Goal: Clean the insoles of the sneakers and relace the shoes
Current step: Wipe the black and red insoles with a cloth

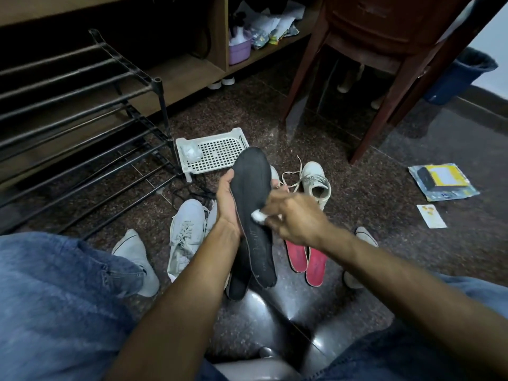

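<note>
left hand (226, 204): I've got it gripping the black insole (254, 204)
right hand (295, 218): pinching a white wad (257, 215), mid-wipe
left to do: red insoles (306, 259), probably; all relacing

A single head-worn wide-angle view looks forward and down, close above the left hand (228, 204) and right hand (294, 218).

The dark speckled stone floor (371, 204) carries white lace-up sneakers (185, 237), two pink foam insoles (308, 259), a white perforated plastic tray (217, 152) and a black metal shoe rack (90, 138).
</note>
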Demonstrator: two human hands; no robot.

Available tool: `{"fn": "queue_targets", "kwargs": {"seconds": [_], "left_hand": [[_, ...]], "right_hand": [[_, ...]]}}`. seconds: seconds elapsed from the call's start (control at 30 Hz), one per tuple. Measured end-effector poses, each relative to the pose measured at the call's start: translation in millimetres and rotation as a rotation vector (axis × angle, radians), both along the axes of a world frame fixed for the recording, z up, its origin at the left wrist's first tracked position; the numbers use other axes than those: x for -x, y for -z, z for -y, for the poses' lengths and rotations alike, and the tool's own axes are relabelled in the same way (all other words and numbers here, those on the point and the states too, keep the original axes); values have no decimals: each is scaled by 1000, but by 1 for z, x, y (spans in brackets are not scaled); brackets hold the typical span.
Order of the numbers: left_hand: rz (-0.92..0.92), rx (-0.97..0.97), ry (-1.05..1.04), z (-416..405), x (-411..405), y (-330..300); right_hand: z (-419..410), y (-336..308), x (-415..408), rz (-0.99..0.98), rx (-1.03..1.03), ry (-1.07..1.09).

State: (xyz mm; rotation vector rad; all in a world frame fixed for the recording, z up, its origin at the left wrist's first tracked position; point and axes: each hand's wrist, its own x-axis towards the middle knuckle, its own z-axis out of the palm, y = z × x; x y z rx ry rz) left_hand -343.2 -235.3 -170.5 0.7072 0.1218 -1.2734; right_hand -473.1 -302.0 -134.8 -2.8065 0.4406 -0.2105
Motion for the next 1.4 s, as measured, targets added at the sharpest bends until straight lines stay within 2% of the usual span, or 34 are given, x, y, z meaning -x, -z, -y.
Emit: {"fn": "queue_targets", "kwargs": {"seconds": [0.1, 0.17, 0.27, 0.33, 0.47, 0.53, 0.57, 0.67, 0.7, 0.8, 0.87, 0.9, 1.0, 1.07, 1.17, 1.23, 1.33, 1.4], "left_hand": [[-101, -2, -31, 1, -9, 5], [-145, 35, -102, 3, -14, 8], [-118, 33, -196, 8, -20, 6], [-51, -8, -191, 13, -22, 2], [105, -83, -30, 10, -10, -4], [45, -69, 63, -1, 8, 1], [8, -60, 101, -6, 15, 5], [-56, 28, 98, -11, 19, 10], [-53, 59, 82, -10, 17, 8], [-51, 50, 48, -5, 9, 13], [-37, 28, 66, -6, 10, 14], [-41, 27, 96, -5, 15, 14], [-79, 55, 126, -4, 33, 14], [-106, 62, 122, -6, 36, 16], [-108, 41, 116, -13, 20, 22], [-73, -4, 151, -13, 15, 24], [-89, -8, 168, -5, 28, 24], [-84, -1, 164, -1, 34, 22]], "right_hand": [[-21, 12, 13, 28, -162, -99], [-18, 22, 13, 158, -269, 63], [-19, 29, 5, 335, -744, 433], [-24, 30, -3, 376, -967, 530], [-18, 30, -21, 462, -927, 666], [-11, 27, -29, 484, -959, 713], [-8, 27, -29, 437, -878, 676], [-12, 24, -16, 124, -253, 415], [-14, 21, -11, 93, -145, 336], [-24, 9, 0, 81, -222, 55], [-25, 4, 2, -20, -141, -43], [-19, 2, -1, -68, -53, -34], [10, -12, -23, -197, 210, 165], [14, -18, -31, -219, 196, 230], [-24, -14, -10, -203, 54, -32], [-37, -13, 2, -275, 55, -89], [-1, -13, -18, -283, 224, 113], [16, -18, -27, -246, 248, 187]]}}
